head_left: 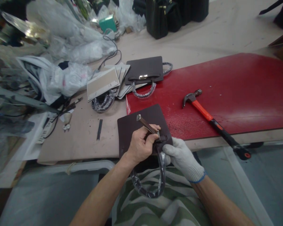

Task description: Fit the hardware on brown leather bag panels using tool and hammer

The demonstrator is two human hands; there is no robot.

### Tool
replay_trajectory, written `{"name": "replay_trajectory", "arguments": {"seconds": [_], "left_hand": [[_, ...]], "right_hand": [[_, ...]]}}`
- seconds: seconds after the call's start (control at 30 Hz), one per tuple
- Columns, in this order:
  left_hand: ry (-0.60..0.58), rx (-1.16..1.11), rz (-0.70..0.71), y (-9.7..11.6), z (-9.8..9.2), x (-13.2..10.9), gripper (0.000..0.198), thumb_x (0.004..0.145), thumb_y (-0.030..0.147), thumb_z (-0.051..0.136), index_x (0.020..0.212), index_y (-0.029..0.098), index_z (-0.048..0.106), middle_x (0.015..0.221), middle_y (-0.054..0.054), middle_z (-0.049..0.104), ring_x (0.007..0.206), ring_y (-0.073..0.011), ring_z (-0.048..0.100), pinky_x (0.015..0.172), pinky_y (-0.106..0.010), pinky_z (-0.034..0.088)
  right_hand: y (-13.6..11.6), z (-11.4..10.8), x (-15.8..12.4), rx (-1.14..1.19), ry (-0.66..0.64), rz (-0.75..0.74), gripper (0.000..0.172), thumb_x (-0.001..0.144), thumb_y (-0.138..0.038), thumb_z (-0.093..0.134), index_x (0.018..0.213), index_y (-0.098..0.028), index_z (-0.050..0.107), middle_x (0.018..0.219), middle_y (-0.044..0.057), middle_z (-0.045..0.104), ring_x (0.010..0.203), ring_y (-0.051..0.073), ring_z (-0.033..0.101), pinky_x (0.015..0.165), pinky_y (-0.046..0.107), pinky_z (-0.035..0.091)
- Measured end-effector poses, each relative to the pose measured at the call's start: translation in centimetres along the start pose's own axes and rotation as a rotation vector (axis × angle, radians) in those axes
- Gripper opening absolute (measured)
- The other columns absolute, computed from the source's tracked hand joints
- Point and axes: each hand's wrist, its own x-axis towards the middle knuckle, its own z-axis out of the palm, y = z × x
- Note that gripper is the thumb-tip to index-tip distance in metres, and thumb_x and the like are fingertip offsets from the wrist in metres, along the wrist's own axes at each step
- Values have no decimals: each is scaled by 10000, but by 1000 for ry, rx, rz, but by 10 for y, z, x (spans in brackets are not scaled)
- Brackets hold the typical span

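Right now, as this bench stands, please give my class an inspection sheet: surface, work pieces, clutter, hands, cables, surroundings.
Surface: tan table, partly covered by a red sheet.
Work pieces: brown panel at the near edge, its plastic-wrapped handle hanging past it; a second panel lies beyond.
Clutter: pale boards, crumpled plastic, a dark strip; hammer on the sheet, handle end past the edge.
Hands: bare left hand grips a slim tool over the panel; gloved right hand holds the panel's near corner.
Cables: dark cable curls behind the boards; ends unclear.
Surroundings: black bags at the back.
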Motion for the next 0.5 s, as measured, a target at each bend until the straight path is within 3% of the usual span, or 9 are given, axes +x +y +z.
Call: {"name": "replay_trajectory", "arguments": {"seconds": [0.23, 0.5], "left_hand": [[3, 47, 47, -10, 4, 7, 114, 897, 151, 583, 965, 184, 668, 1074, -77, 770, 1025, -206, 732, 939, -324, 575], [-27, 117, 37, -34, 10, 26, 155, 875, 126, 581, 978, 176, 685, 1003, -68, 771, 929, -201, 730, 878, -319, 569]], "right_hand": [[-9, 3, 4, -76, 23, 10, 238, 837, -368, 720, 747, -158, 656, 545, 11, 618, 423, 119, 499, 449, 238, 373], [-29, 21, 15, -175, 239, 159, 235, 729, -390, 683, 679, -171, 613, 489, 24, 601, 361, 134, 500, 350, 233, 396]]}}
